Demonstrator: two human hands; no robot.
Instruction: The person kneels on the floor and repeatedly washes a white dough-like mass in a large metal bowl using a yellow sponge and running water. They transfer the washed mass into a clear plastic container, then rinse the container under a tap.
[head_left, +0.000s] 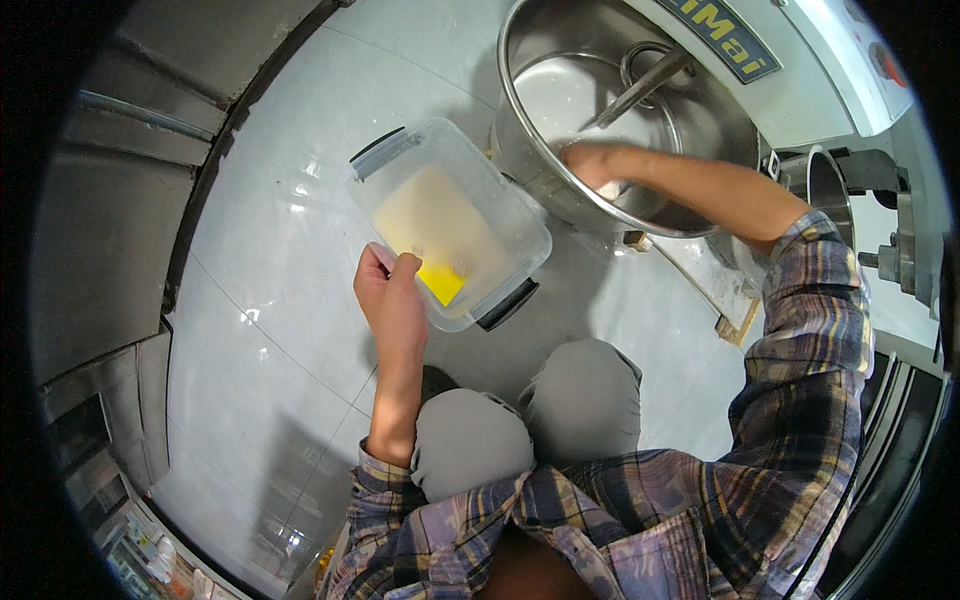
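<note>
My left hand (394, 289) grips the near left rim of a clear plastic tub (517, 225) with black clip handles, thumb over the edge. A pale cream-coloured mass (439, 210) covers the tub's bottom. A bright yellow flat piece (442, 281), perhaps a dough scraper, shows inside the tub beside my thumb. My right hand (589, 163) reaches down into a steel mixer bowl (517, 112), its fingers partly hidden behind the rim. Something whitish shows by those fingers; whether they hold it is unclear. White contents (551, 94) lie at the bowl's bottom.
A metal mixing hook (637, 90) slants down into the bowl from the white mixer head (795, 67). Another steel bowl (829, 187) stands at the right. A board with wooden edging (697, 277) lies beneath the mixer. Steel cabinets (112, 247) line the left side of the tiled floor (292, 225).
</note>
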